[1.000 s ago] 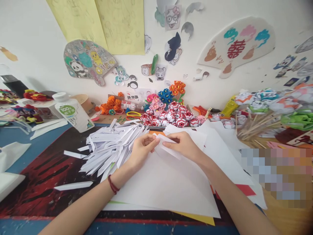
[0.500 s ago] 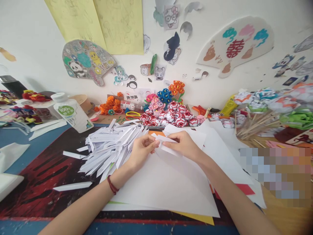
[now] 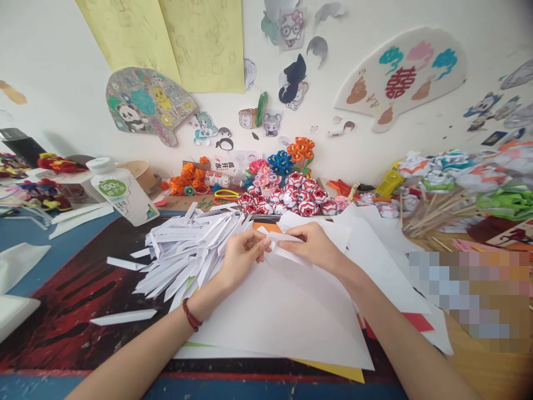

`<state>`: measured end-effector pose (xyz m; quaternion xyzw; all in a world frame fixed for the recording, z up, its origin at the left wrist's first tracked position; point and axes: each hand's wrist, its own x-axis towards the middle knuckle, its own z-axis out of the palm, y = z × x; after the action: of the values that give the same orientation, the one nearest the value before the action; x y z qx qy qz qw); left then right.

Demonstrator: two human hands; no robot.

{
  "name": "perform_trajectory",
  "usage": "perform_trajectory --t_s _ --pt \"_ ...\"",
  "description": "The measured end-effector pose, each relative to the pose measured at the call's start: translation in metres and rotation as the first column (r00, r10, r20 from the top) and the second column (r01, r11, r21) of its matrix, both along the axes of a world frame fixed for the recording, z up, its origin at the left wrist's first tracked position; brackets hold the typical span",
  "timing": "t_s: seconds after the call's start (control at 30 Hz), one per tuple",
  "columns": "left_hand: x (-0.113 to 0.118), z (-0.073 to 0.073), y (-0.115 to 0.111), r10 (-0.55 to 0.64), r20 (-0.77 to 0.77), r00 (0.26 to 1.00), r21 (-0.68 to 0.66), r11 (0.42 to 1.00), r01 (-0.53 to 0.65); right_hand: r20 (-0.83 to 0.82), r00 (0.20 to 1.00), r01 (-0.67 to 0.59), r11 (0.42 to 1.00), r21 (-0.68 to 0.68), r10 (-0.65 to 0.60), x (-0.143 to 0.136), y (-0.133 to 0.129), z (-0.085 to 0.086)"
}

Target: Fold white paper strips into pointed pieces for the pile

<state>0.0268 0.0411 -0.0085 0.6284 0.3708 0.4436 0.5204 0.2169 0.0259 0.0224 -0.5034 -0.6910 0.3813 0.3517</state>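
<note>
Plainly, the table [image 3: 25,383] is blue at left, and a black-and-red mat [image 3: 66,311] covers its middle. A white bottle [image 3: 125,194] leans at the mat's back edge, below a patterned fan [image 3: 144,103] and yellow sheets [image 3: 204,44] on the white wall [image 3: 45,50]. One loose strip [image 3: 124,317] lies on the mat, nearer the person than a heap of folded strips [image 3: 179,266]. The left hand [image 3: 244,258] comes next, thumb and fingers pinched on the left end of a small folded paper [image 3: 287,253], which is held above a large white sheet [image 3: 283,322]. This paper's long axis slants from far left to near right, its narrow end pointing away and leftward past the left fingertips. Behind are red-and-white roses [image 3: 306,206]. The right hand [image 3: 314,247] grips the paper's right part, thumb against fingers, almost closed. Farther right, a white fan [image 3: 410,78] is on the wall, above sticks [image 3: 437,214] and paper flowers [image 3: 453,166]; the surface at the near right is wood-coloured.
</note>
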Motion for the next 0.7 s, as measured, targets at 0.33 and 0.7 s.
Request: perform_trajectory --t_s 0.33,0.7 --pt "0.0004 0.0000 0.0033 -0.107 0.148 0.983 -0.142 0.982 0.128 0.010 1.000 -0.026 0.999 0.038 0.026 0.0037 -0.0007 0.0041" --pt "-0.0013 -0.0031 0.0054 -0.088 0.032 0.996 -0.106 0.990 0.091 0.048 0.999 -0.014 0.998 0.061 0.011 0.0028 -0.0003 0.0032"
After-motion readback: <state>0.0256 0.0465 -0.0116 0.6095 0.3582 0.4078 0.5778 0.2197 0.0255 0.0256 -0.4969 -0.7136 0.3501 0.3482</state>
